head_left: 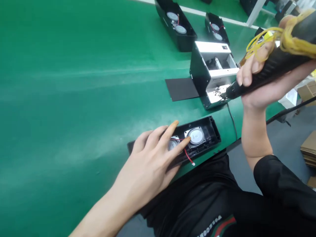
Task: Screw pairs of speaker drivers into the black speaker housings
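My left hand (pixel 153 158) lies flat with its fingers spread on a long black speaker housing (pixel 212 130) at the near edge of the green belt. Two round speaker drivers (pixel 196 136) sit inside it, with a red wire (pixel 188 157) trailing over its near wall. My right hand (pixel 256 89) is closed round a black electric screwdriver (pixel 274 64) wrapped in yellow rubber bands. The screwdriver's tip points into the tray of a small black and silver screw feeder box (pixel 201 67).
The green conveyor belt (pixel 74 82) fills the left. Two more black speaker housings (pixel 176 24) (pixel 216 28) stand farther along it. A black mat (pixel 181 89) lies beside the feeder. Cardboard boxes (pixel 308 151) sit on the floor at right.
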The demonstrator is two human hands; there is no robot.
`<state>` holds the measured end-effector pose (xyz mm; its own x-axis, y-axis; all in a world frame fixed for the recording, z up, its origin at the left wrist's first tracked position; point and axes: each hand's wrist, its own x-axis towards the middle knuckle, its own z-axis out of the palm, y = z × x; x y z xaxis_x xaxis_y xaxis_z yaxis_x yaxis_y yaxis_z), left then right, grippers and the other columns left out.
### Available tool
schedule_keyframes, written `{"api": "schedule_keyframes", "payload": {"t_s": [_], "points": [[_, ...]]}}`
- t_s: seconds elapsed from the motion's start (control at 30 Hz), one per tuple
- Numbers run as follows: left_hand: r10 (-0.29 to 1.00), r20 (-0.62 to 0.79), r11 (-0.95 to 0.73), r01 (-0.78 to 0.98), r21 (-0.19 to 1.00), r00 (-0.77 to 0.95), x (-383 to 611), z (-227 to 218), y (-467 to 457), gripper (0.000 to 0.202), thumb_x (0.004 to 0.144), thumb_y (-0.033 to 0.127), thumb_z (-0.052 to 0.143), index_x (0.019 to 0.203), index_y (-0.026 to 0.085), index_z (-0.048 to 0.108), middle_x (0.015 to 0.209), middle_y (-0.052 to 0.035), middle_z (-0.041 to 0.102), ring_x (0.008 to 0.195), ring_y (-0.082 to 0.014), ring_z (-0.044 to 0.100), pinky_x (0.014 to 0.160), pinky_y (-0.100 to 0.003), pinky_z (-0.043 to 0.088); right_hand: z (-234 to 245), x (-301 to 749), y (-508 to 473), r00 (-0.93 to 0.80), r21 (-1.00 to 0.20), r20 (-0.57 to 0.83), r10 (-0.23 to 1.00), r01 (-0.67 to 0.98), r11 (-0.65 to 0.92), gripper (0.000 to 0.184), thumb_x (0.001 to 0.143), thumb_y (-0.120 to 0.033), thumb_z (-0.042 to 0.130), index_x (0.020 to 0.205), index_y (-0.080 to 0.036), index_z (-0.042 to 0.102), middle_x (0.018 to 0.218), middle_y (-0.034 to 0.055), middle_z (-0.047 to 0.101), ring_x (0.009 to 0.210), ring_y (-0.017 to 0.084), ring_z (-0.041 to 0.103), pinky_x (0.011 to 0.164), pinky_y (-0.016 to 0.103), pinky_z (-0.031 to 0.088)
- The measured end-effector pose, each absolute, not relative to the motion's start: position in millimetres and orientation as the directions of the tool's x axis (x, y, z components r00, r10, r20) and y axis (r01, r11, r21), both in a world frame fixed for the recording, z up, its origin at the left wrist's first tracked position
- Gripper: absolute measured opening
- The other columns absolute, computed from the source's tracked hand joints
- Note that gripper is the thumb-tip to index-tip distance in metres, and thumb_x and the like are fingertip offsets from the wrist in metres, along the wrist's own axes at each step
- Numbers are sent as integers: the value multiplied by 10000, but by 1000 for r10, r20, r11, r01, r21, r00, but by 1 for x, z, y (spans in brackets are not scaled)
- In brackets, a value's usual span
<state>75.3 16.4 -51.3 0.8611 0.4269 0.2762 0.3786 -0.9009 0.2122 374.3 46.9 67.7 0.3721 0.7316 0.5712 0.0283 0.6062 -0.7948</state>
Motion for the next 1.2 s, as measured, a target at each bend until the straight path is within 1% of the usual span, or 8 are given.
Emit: {"api": "schedule_keyframes", "payload": {"t_s": [0.1, 0.2, 0.37, 0.53, 0.77, 0.87, 1.0, 1.2], "points": [[467, 333, -881, 398, 258, 819, 66, -54, 18, 588, 1042, 311, 635, 1627, 265, 593, 1812, -278, 423, 1538, -558, 556, 1157, -777, 521, 61, 388, 60, 572, -634, 674, 468, 123, 763, 680, 1015, -874, 433, 772, -251, 559, 667, -44, 363, 404, 75, 343, 362, 250, 231], [551, 358, -832, 460, 311, 754, 53, -60, 21, 623, 1079, 439, 601, 1673, 262, 534, 1738, -259, 534, 1500, -553, 607, 1210, -799, 478, 47, 396, 61, 574, -719, 642, 508, 221, 659, 733, 950, -959, 385, 764, -267, 541, 660, -34, 365, 417, 102, 365, 380, 279, 311], [621, 427, -776, 438, 455, 657, 44, -71, 16, 715, 1052, 522, 685, 1699, 309, 467, 1500, -176, 708, 1345, -465, 710, 1084, -684, 611, 22, 407, 55, 592, -815, 540, 598, 190, 548, 790, 869, -1055, 382, 803, -281, 528, 649, -34, 419, 426, 119, 367, 411, 311, 343], [701, 430, -703, 451, 549, 569, 49, -74, 6, 659, 1007, 513, 734, 1616, 399, 513, 1526, -121, 696, 1366, -452, 692, 1099, -707, 595, 19, 407, 53, 584, -802, 501, 639, 36, 596, 730, 784, -1000, 631, 821, -273, 570, 626, -32, 490, 422, 105, 380, 384, 295, 315], [644, 434, -755, 430, 495, 630, 48, -74, 13, 424, 1016, 521, 777, 1307, 247, 636, 1494, -217, 709, 1337, -475, 713, 1072, -677, 605, 20, 407, 52, 598, -841, 434, 673, 1, 541, 814, 720, -1066, 616, 798, -256, 616, 612, -35, 500, 424, 100, 366, 365, 274, 362], [622, 412, -773, 440, 457, 666, 41, -75, 14, 425, 1038, 553, 724, 1324, 244, 665, 1596, -240, 644, 1449, -535, 635, 1122, -747, 564, 21, 411, 56, 583, -820, 472, 661, 15, 573, 842, 756, -1092, 558, 828, -254, 595, 649, -41, 452, 443, 88, 337, 373, 256, 292], [607, 370, -783, 452, 426, 703, 27, -78, 15, 396, 1032, 509, 706, 1367, 298, 695, 1746, -199, 522, 1548, -576, 534, 1187, -826, 488, 24, 412, 65, 549, -772, 568, 613, 97, 628, 763, 909, -1023, 461, 870, -268, 562, 716, -24, 471, 471, 107, 401, 400, 263, 340], [562, 311, -812, 441, 381, 766, 10, -86, 19, 542, 980, 422, 771, 1503, 371, 639, 1814, -151, 441, 1524, -545, 556, 1176, -788, 529, 9, 414, 75, 489, -800, 530, 693, 18, 599, 883, 826, -1075, 501, 1217, -293, 629, 729, -9, 605, 602, 208, 637, 423, 299, 484]]}}
